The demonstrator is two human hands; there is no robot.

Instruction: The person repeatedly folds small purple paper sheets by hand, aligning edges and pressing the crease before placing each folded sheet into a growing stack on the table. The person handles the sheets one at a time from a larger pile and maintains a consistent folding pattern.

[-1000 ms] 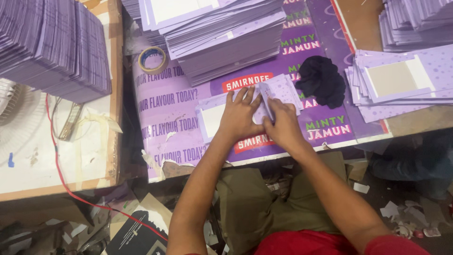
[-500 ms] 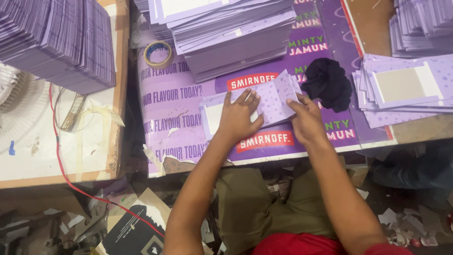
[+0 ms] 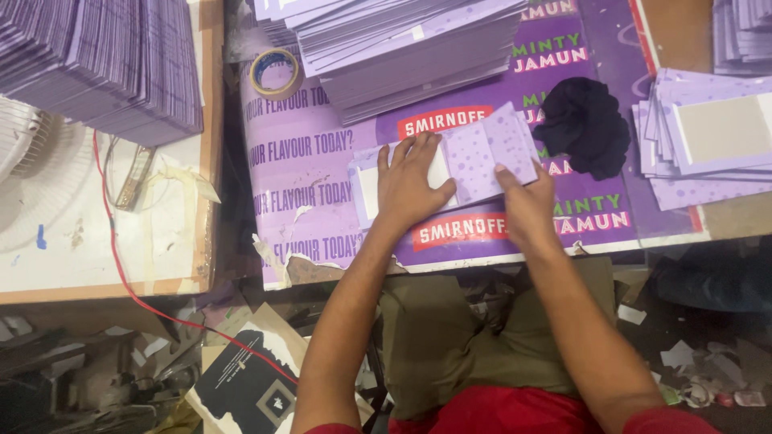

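Far left: a tall slanted stack of purple sheets [image 3: 104, 68] sat on a pale side board [image 3: 96, 241], with a red cord [image 3: 121, 265] trailing off its near edge toward the floor. A roll of tape [image 3: 276, 74] lay just right of that, at the far left corner of the desk [image 3: 305, 161], whose top was covered by a purple printed poster.

Centre: a folded purple dotted card [image 3: 458, 161] lay flat on the desk. Left hand [image 3: 412, 185] was spread open, palm down, pressing the card's left half. Right hand [image 3: 527, 205] was also open, fingers flat on the card's near right edge. Hands were apart, neither closed around anything. Behind them, at the far side, stood a second pile of purple sheets [image 3: 402, 48].

Right: a crumpled black cloth [image 3: 583, 124] lay just beside the card. Further right, a fanned pile of purple cards [image 3: 708, 137] rested near the desk's right edge.
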